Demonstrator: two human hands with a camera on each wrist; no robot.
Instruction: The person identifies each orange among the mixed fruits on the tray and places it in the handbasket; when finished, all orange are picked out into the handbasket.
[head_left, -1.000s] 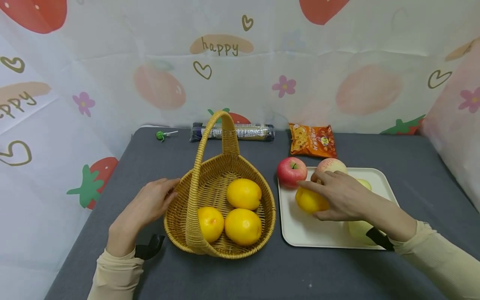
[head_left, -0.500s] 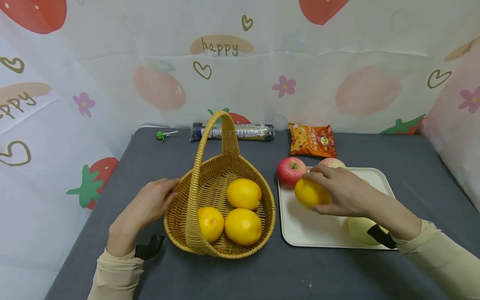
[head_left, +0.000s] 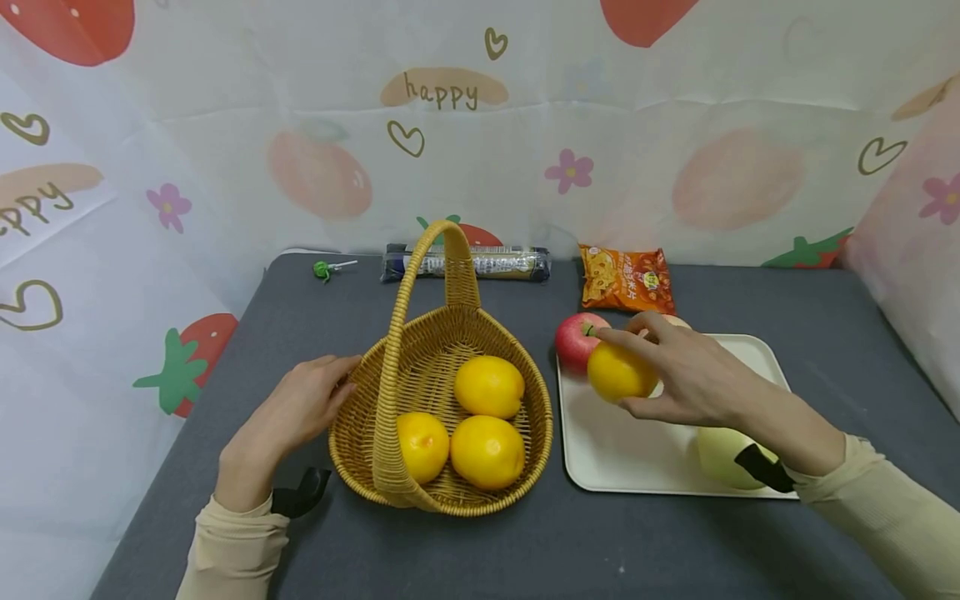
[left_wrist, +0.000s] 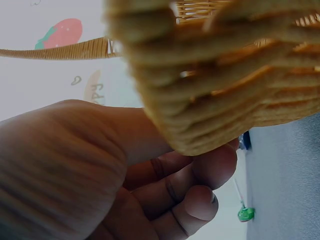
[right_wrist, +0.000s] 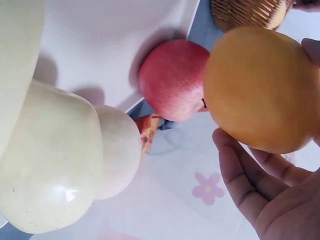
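We see a grey desk (head_left: 675, 542) bearing a wicker basket (head_left: 441, 333) at centre, a white tray (head_left: 622, 462) to its right, an orange snack packet (head_left: 627, 279), a dark wrapped roll (head_left: 465, 263) and a green lollipop (head_left: 324, 269) along the far edge.

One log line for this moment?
right hand: holds orange above tray | left hand: touches basket | basket: three oranges
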